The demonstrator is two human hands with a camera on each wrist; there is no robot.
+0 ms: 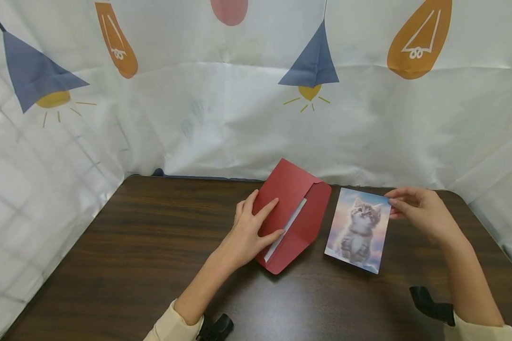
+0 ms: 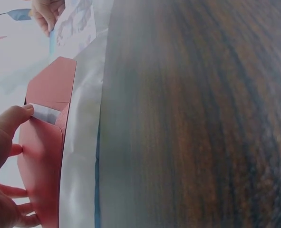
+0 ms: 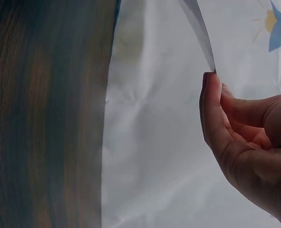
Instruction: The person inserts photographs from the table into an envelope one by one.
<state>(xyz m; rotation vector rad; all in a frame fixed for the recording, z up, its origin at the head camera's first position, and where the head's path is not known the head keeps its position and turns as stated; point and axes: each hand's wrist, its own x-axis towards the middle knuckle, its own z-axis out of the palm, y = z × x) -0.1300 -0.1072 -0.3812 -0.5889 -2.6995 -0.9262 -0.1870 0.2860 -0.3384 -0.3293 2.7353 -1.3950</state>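
A red envelope [image 1: 283,194] lies at an angle near the middle of the table, its flap [image 1: 311,222] folded open to the right. A strip of white paper [image 1: 288,225] shows in its mouth. My left hand [image 1: 251,232] rests on the envelope's front with fingers spread, the thumb at the mouth beside the white strip. To the right, my right hand [image 1: 422,210] pinches the upper right corner of a card with a kitten picture [image 1: 360,227]. In the right wrist view only a narrow part of the card [image 3: 202,35] shows above the fingertips.
A dark wood-grain table [image 1: 153,246] lies under both hands. Behind it hangs a white curtain [image 1: 239,123] printed with lamps and bulbs, close to the table's back edge. A black wrist mount sits at each sleeve cuff.
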